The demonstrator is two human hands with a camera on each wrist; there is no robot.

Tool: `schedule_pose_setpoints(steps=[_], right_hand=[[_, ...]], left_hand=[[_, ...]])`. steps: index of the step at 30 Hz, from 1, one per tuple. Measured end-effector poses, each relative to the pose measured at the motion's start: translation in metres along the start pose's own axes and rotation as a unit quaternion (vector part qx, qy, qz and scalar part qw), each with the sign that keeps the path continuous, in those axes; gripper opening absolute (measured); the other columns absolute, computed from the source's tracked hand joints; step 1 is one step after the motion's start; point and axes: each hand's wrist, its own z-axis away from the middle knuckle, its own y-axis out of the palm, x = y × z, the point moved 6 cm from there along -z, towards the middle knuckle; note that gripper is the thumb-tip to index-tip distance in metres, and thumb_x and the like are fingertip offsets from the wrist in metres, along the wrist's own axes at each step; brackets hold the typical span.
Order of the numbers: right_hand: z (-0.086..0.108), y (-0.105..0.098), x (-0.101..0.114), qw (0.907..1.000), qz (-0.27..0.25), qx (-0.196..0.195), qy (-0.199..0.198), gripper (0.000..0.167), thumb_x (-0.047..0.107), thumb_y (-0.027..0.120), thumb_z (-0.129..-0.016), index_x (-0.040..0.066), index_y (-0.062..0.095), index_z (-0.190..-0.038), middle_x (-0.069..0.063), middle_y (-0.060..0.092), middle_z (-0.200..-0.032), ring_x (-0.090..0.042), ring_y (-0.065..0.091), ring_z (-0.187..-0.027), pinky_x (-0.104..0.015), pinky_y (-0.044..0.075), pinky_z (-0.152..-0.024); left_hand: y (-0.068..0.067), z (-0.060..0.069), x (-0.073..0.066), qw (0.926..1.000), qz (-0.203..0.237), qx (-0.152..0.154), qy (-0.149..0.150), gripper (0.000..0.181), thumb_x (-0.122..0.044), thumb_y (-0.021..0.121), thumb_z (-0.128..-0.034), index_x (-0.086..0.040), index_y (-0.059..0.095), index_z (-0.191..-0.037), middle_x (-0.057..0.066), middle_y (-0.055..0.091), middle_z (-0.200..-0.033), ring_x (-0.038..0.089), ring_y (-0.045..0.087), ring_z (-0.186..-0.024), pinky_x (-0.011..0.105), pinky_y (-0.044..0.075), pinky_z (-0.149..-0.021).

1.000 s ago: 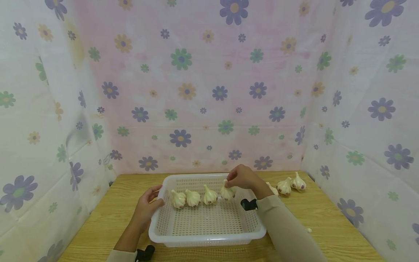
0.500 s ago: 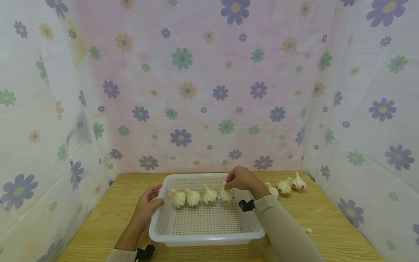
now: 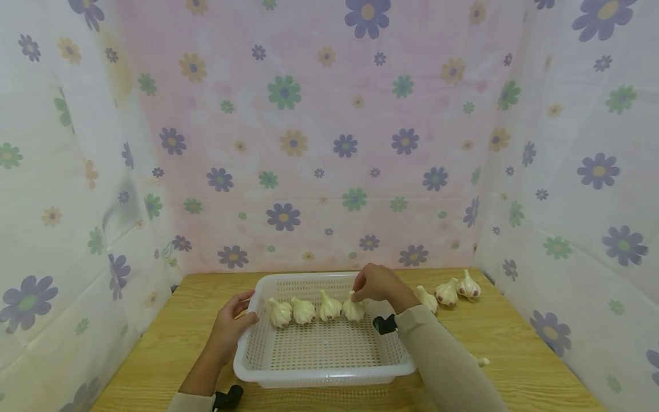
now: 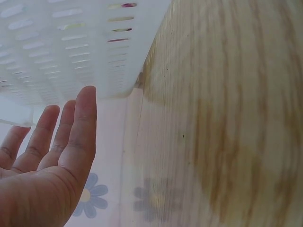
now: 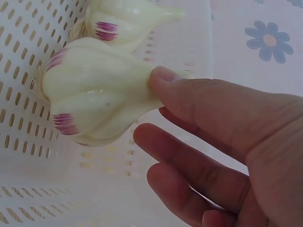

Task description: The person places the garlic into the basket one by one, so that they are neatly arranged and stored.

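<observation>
My right hand (image 3: 378, 281) pinches the neck of a garlic bulb (image 3: 354, 309) between thumb and index finger, inside a white perforated plastic basket (image 3: 324, 375). This bulb (image 5: 94, 92) is whitish with purple streaks and dry roots, as the right wrist view shows. To its left stand three more garlic bulbs (image 3: 330, 307) in a row along the back of the basket. My left hand (image 3: 231, 325) is at the basket's left side, thumb over the rim. Its fingers (image 4: 80, 127) lie nearly straight beside the outer wall in the left wrist view.
Several more garlic bulbs (image 3: 447, 293) lie on the wooden table (image 3: 515, 343) right of the basket. Another pale stem (image 3: 483, 361) pokes out beside my right sleeve. A flower-patterned cloth (image 3: 319, 143) encloses the table at back and sides.
My right hand has moved slightly left and down with the garlic bulb, bringing it closer to the row. The left hand and basket stay about where they were.
</observation>
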Motion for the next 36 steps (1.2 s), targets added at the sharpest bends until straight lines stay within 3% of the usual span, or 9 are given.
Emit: schedule_pose_setpoints(steps=[23,36], right_hand=[[-0.0046,0.0048,-0.0005,0.998,0.062,0.012,0.005,0.019,0.037,0.088,-0.08,0.032,0.08,-0.097,0.013,0.074,-0.094,-0.011,0.065,-0.082,-0.039,0.055,-0.072],[-0.0016,0.0014,-0.0004,0.9993,0.033,0.016,0.002,0.024,0.035,0.089,-0.079,0.029,0.08,-0.101,0.01,0.075,-0.097,-0.014,0.067,-0.087,-0.042,0.058,-0.079]], left_hand=[[0.0005,-0.0011,0.0009,0.9999,0.01,0.002,0.002,0.061,0.003,0.064,-0.0903,-0.009,0.05,-0.149,0.025,0.054,-0.142,0.032,0.066,-0.112,0.039,0.063,-0.081],[0.0005,-0.0002,0.0,1.0,0.006,0.002,0.0,0.062,0.002,0.064,-0.0902,-0.009,0.049,-0.149,0.025,0.055,-0.141,0.032,0.067,-0.112,0.04,0.063,-0.082]])
